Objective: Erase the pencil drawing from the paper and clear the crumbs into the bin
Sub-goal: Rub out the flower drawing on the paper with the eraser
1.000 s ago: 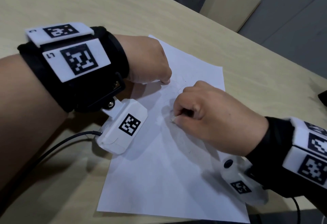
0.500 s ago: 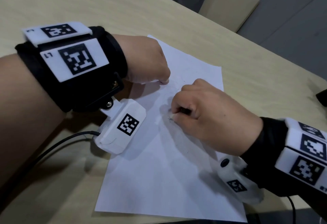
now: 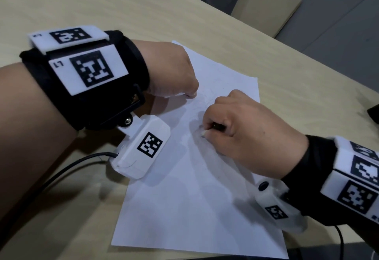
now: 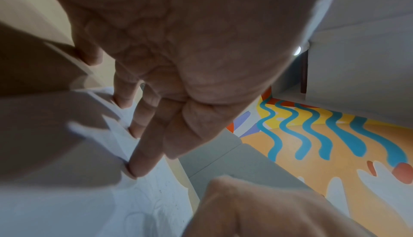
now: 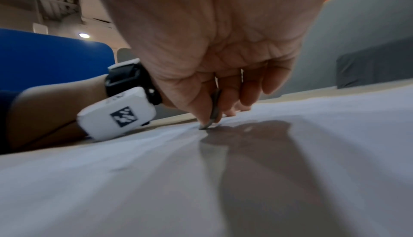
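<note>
A white sheet of paper (image 3: 184, 198) lies on the wooden table (image 3: 102, 3), with faint pencil lines (image 3: 205, 99) near its upper middle. My left hand (image 3: 190, 94) presses straight fingertips (image 4: 134, 168) onto the sheet's left part and holds it flat. To its right, my right hand (image 3: 207, 130) pinches a small eraser (image 3: 217, 126) between thumb and fingers. The eraser (image 5: 213, 112) has its tip on the paper (image 5: 134, 179). Faint lines (image 4: 156, 203) and a few dark specks show on the paper (image 4: 67, 205) below my left fingers. No bin is in view.
Two beige chairs (image 3: 264, 3) stand beyond the table's far edge. A dark object (image 3: 374, 113) sits at the table's right side. A black cable (image 3: 61, 175) runs from my left wrist camera across the table at the left.
My right hand has made small back-and-forth shifts with the eraser on the same patch of paper. My left hand has stayed pressed in place.
</note>
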`<state>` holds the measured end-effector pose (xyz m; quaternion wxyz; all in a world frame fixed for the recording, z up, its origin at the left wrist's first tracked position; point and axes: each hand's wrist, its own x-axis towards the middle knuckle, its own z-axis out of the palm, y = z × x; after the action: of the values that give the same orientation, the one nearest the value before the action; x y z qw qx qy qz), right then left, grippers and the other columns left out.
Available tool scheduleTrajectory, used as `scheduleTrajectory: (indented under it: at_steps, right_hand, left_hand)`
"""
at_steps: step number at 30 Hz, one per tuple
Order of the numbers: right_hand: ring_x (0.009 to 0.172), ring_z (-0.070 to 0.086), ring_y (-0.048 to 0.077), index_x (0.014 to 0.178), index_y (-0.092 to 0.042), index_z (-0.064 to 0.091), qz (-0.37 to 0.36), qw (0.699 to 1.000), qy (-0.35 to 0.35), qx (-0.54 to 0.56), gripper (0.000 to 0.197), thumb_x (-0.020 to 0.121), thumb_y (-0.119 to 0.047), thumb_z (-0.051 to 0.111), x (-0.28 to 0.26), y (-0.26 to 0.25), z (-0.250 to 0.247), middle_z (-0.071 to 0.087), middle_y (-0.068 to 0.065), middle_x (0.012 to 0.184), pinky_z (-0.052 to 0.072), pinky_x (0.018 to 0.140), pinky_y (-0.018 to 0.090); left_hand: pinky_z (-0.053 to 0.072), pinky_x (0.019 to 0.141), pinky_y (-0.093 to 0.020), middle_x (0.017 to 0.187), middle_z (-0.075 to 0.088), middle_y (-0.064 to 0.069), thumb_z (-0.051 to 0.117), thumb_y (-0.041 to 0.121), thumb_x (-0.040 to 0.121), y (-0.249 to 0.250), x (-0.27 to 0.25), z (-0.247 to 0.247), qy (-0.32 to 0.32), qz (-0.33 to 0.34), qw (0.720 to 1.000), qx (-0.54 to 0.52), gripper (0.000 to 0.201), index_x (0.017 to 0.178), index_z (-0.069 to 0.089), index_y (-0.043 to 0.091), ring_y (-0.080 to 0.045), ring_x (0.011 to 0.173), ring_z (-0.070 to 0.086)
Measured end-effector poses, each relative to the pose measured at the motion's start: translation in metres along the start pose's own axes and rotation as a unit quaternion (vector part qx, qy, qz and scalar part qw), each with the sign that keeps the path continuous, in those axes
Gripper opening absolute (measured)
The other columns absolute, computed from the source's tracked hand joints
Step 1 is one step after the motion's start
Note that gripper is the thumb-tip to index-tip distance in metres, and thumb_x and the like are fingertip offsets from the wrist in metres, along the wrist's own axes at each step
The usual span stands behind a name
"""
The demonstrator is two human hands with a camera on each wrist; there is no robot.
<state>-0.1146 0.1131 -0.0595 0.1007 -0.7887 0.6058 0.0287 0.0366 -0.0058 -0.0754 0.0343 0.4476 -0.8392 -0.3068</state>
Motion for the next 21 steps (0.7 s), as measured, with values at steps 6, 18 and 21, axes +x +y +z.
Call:
scheduleTrajectory:
  at_steps: [6,18,21]
  right_hand:
    - [0.091,0.046,0.023,0.083,-0.022,0.063,0.017,1.000,0.012,-0.024,0.007,0.090,-0.023,0.060,0.006,0.008,-0.002,0.056,-0.009,0.078,0.046,0.077,0.042]
    - [0.087,0.047,0.027,0.080,-0.019,0.063,-0.016,0.999,0.024,-0.019,0.013,0.086,-0.024,0.052,0.020,-0.004,-0.001,0.058,-0.005,0.076,0.046,0.073,0.045]
    - [0.085,0.048,0.027,0.079,-0.018,0.062,-0.030,0.999,0.018,-0.033,0.015,0.085,-0.026,0.050,0.023,-0.004,-0.002,0.057,-0.005,0.075,0.046,0.073,0.045]
  left_hand:
    - [0.045,0.104,-0.048,0.131,0.063,-0.005,0.062,0.034,0.090,0.000,0.000,-0.001,0.003,0.000,1.000,0.007,0.030,0.092,0.073,0.007,-0.025,0.119,0.059]
    - [0.045,0.103,-0.046,0.129,0.064,0.001,0.062,0.033,0.087,0.000,0.001,-0.001,-0.008,0.003,1.000,-0.006,0.020,0.086,0.076,0.019,-0.021,0.122,0.057]
    - [0.046,0.103,-0.045,0.130,0.063,0.000,0.061,0.032,0.088,-0.001,0.002,0.000,-0.011,-0.001,1.000,-0.006,0.022,0.093,0.077,0.018,-0.021,0.122,0.057]
